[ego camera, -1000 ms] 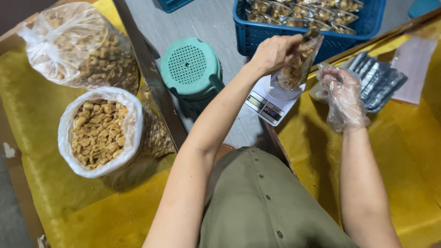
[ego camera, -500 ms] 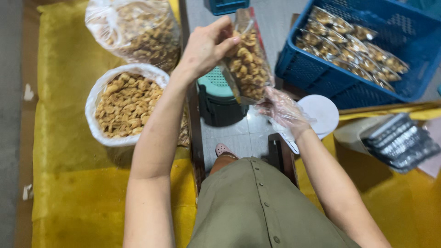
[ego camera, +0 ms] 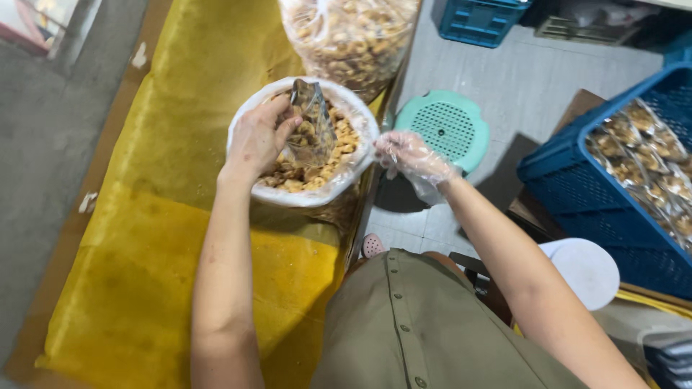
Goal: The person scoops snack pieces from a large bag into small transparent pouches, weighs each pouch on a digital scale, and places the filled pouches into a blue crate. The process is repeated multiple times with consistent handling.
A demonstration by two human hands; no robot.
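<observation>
Left hand: your bare left hand (ego camera: pixel 261 137) is closed around a small clear pouch (ego camera: pixel 311 128), fingers pinched on its left edge, holding it mouth-up over the open sack.
Pouch position: it sits tilted inside the rim of the open white sack (ego camera: pixel 249 122), resting on or just above the fried snack pieces (ego camera: pixel 339 144). In my judgement, holding it there lets spilled pieces drop back into the sack.
Right hand: your right hand (ego camera: pixel 412 155) wears a thin clear plastic glove, fingers loosely curled and holding nothing, just beside the sack's right rim. The glove suggests this is the hand that touches the food.
Sack placement: the open sack stands on the yellow sheet (ego camera: pixel 166 238) within reach of both hands, its top rolled down to keep the mouth wide.
Second sack: a tied clear sack of snacks (ego camera: pixel 349 36) stands behind, cut off by the top edge.
Surroundings: a green stool (ego camera: pixel 443 126) stands on the floor; a blue crate (ego camera: pixel 577 194) of filled pouches lies to the right, cut off by the frame.
Unclear: how full the pouch is cannot be told through its glare.
Hidden: the white round object (ego camera: pixel 587 270) by your right forearm is partly covered, its body unseen.
</observation>
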